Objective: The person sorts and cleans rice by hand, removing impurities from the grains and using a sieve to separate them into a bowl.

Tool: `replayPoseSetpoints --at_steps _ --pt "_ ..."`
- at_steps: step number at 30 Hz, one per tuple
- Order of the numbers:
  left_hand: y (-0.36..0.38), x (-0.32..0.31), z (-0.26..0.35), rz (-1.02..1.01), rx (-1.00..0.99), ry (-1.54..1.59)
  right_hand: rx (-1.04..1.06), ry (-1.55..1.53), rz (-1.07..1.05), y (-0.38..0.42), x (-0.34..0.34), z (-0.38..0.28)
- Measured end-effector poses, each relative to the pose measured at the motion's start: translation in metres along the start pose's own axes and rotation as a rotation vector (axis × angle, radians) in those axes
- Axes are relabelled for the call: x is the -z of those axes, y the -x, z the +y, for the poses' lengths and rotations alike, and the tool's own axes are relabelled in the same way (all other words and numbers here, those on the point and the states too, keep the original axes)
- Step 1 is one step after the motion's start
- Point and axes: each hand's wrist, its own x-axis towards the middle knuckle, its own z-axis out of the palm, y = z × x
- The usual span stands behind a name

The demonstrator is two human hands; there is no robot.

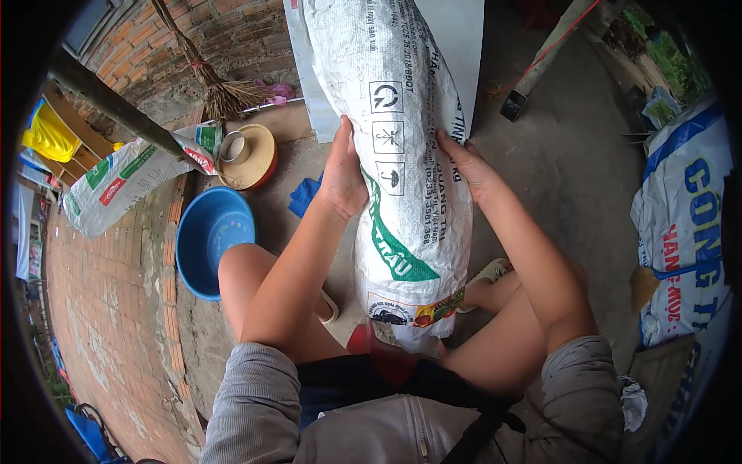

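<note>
A long white woven sack (402,116) with black print and a green band stands between my knees and reaches past the top of the view. My left hand (344,174) grips its left side, thumb up along the edge. Opposite it, my right hand (468,168) holds the right side, with the thumb on the printed face. The other fingers of both hands are mostly hidden behind the sack. Near my lap, the sack's lower end shows a coloured picture strip, with something red and translucent (386,356) beside it.
A blue basin (216,241) stands left of my knee, near a round woven-topped container (249,157) with a metal cup (233,146). A straw broom (212,77) leans on the brick wall. Large printed sacking (684,224) hangs at right. A slanted pole (541,66) stands at upper right.
</note>
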Motion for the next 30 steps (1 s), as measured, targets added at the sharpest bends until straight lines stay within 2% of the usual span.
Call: replayPoseSetpoints --at_steps 4,7,10,12,13,14,16,17,18,20,22,24,26,30 --pt "0.008 -0.001 0.004 0.069 -0.01 -0.082 -0.109 0.1 0.028 -0.002 -0.001 0.01" --pt "0.016 -0.023 0.007 0.048 0.122 -0.284 -0.162 0.113 0.019 -0.01 0.003 0.021" --pt "0.016 -0.035 -0.006 -0.007 -0.025 -0.598 -0.22 0.121 0.013 -0.013 0.008 0.036" --pt "0.014 -0.039 -0.008 -0.084 -0.094 -0.667 -0.26 0.119 0.018 -0.011 0.011 0.045" --pt "0.007 -0.031 -0.015 -0.135 -0.204 -0.754 -0.281 0.115 0.028 -0.01 0.014 0.049" --pt "0.003 -0.029 -0.016 -0.109 -0.277 -0.925 -0.294 0.117 0.032 -0.009 0.015 0.053" --pt "0.008 -0.024 -0.024 0.078 -0.263 -1.359 -0.313 0.127 0.04 -0.009 0.014 0.061" --pt "0.011 -0.024 -0.026 0.08 -0.177 -1.312 -0.32 0.134 0.046 -0.008 0.014 0.063" --pt "0.011 -0.022 -0.031 0.084 -0.186 -1.302 -0.323 0.141 0.048 -0.009 0.014 0.063" --pt "0.009 -0.016 -0.04 0.079 -0.365 -1.304 -0.329 0.15 0.056 -0.011 0.013 0.064" --pt "0.01 -0.011 -0.039 0.111 -0.384 -1.363 -0.322 0.16 0.062 -0.015 0.014 0.062" --pt "0.008 -0.014 -0.028 -0.002 -0.285 -0.967 -0.306 0.179 0.067 -0.02 0.015 0.056" --pt "0.001 -0.009 -0.024 -0.016 -0.351 -0.833 -0.288 0.202 0.075 -0.024 0.018 0.05" --pt "-0.001 0.003 -0.007 -0.001 -0.15 -0.473 -0.238 0.28 0.095 -0.027 0.03 0.044"
